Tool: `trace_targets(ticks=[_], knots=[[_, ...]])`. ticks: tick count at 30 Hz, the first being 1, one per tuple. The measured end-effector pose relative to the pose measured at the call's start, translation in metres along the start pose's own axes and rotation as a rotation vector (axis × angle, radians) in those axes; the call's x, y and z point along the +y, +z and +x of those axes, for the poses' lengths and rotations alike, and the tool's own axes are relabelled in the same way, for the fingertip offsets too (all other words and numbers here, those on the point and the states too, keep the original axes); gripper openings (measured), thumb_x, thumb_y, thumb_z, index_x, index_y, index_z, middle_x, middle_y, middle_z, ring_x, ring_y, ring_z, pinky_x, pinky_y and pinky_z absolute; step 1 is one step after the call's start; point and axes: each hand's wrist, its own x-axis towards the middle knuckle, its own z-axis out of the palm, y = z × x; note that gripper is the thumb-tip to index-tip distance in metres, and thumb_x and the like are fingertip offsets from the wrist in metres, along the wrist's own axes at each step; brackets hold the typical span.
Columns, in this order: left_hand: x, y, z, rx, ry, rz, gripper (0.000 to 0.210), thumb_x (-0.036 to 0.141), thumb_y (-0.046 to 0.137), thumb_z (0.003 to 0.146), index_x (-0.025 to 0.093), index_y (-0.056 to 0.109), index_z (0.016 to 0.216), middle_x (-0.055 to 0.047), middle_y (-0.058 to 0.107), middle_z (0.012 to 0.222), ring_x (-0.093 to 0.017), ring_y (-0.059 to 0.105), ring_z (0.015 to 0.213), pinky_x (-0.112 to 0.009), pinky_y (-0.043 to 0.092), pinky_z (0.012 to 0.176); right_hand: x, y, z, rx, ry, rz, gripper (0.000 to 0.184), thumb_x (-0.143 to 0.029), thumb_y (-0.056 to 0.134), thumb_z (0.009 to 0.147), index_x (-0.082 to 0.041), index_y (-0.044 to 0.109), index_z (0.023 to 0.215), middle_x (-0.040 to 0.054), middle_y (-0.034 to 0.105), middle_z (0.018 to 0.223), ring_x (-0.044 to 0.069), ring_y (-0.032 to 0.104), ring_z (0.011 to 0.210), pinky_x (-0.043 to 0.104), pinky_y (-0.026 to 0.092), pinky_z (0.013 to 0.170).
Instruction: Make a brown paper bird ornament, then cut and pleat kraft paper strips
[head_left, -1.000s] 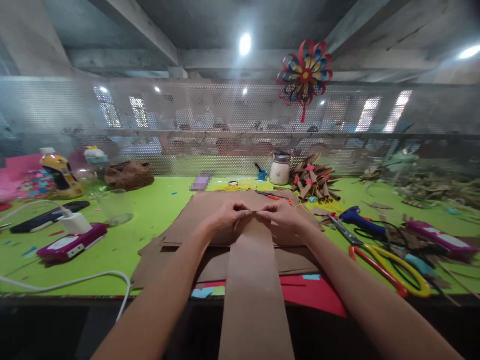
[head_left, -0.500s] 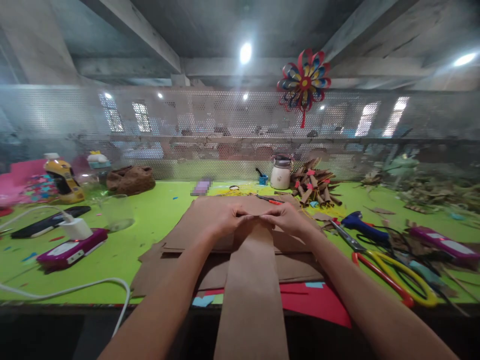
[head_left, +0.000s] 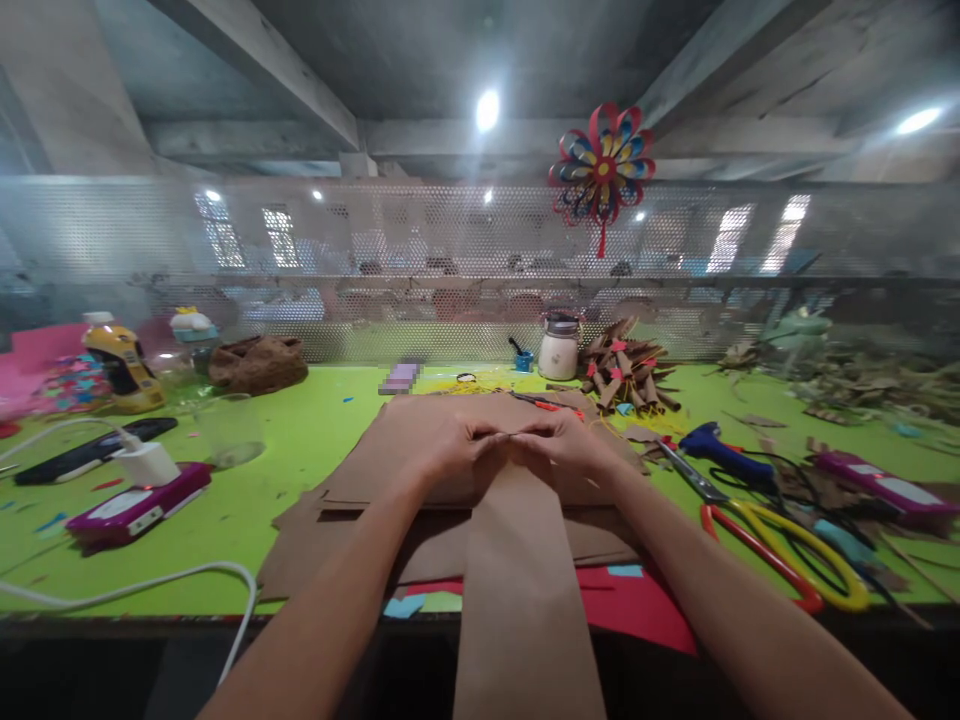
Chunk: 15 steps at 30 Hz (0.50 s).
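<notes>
Brown paper strip: held dead centre, long and flat, its far end caught between two sets of fingertips, its near end carried past the table's front edge and out of the bottom of the view.
Left hand: thumb and fingers are pressed together on the left part of the far edge; the strip is firmly pinched here.
Right hand: the same pinch is mirrored on the other side, the fingertips brought almost together at the middle.
Far edge: worked by both hands at once; the step is judged to be a fold or the start of a roll, but which cannot be told, so much being covered by fingers.
Next move: an evenly matched pinch seems to be called for, the edge kept square, or a skewed crease could be made.
Bright green tabletop: a stack of flat brown paper sheets is spread beneath the hands, and a bright red paper sheet is shown beside the strip.
Right side: large metal scissors with red and yellow handles are laid beside a dark blue, pistol-shaped tool; neither is touched.
</notes>
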Motion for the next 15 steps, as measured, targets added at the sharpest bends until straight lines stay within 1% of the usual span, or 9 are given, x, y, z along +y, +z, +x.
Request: trace_targets(ticks=[3,8,13,15], knots=[[0.0011,0.0007,0.0010,0.014,-0.001,0.019,0.033,0.040,0.049,0.083,0.015,0.069,0.092,-0.006,0.070,0.088,-0.017,0.059,0.080,-0.023,0.041,0.069,0.0015,0.0012,0.0003,0.019,0.000,-0.006,0.033,-0.042,0.057,0.078,-0.015,0.075,0.078,0.0045,0.071,0.071,0.018,0.061,0.064,0.023,0.044,0.055],[0.0031,-0.0024,0.0023,0.006,-0.023,0.056,0.031,0.036,0.048,0.083,0.014,0.068,0.091,-0.005,0.069,0.084,-0.016,0.057,0.077,-0.023,0.040,0.067,-0.0011,-0.0006,-0.0014,0.068,0.015,0.015,0.030,-0.038,0.059,0.076,-0.014,0.075,0.081,0.0041,0.070,0.070,0.015,0.059,0.060,0.022,0.041,0.053],[0.0003,-0.0032,0.0016,-0.028,-0.038,0.077,0.029,0.037,0.047,0.082,0.015,0.067,0.085,-0.003,0.065,0.076,-0.015,0.053,0.072,-0.022,0.037,0.063,-0.0027,-0.0021,-0.0022,-0.004,0.062,-0.005,0.030,-0.036,0.056,0.077,-0.012,0.074,0.077,0.0025,0.065,0.062,0.012,0.053,0.053,0.020,0.036,0.047],[0.0002,-0.0012,0.0008,-0.031,-0.042,0.085,0.031,0.038,0.046,0.082,0.015,0.066,0.081,-0.002,0.062,0.072,-0.014,0.051,0.069,-0.021,0.036,0.061,-0.0033,-0.0014,-0.0018,-0.018,0.050,-0.038,0.030,-0.037,0.056,0.077,-0.012,0.073,0.077,0.0029,0.066,0.064,0.012,0.054,0.056,0.020,0.037,0.048]])
